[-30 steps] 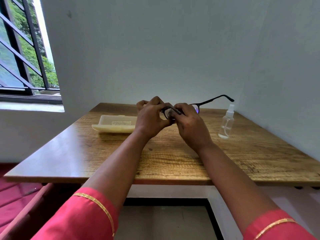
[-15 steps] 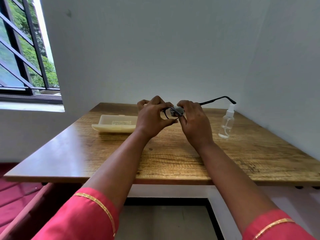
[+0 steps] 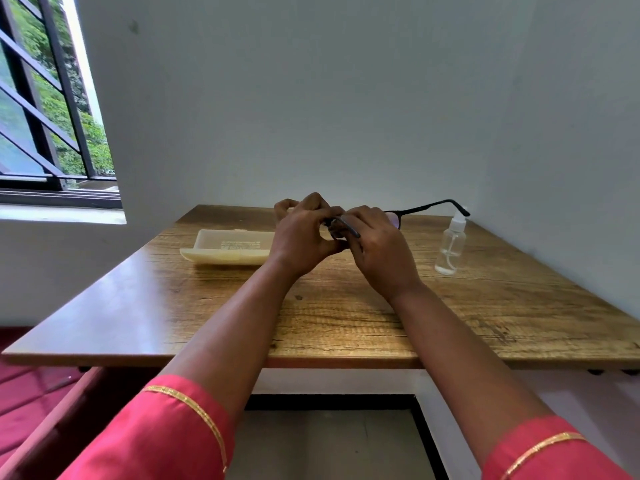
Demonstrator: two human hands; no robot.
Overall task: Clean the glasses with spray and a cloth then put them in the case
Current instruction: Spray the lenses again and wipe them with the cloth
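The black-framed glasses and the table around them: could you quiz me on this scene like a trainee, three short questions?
1. True or false: the clear plastic spray bottle lies on its side.
2. Which thing lies on the wooden table to the left of the hands: A the cream plastic glasses case, B the bottle, C a mug?
3. What do the left hand and right hand hold together?

Key: 1 false, it stands upright. 2 A. 3 the black-framed glasses, raised above the table.
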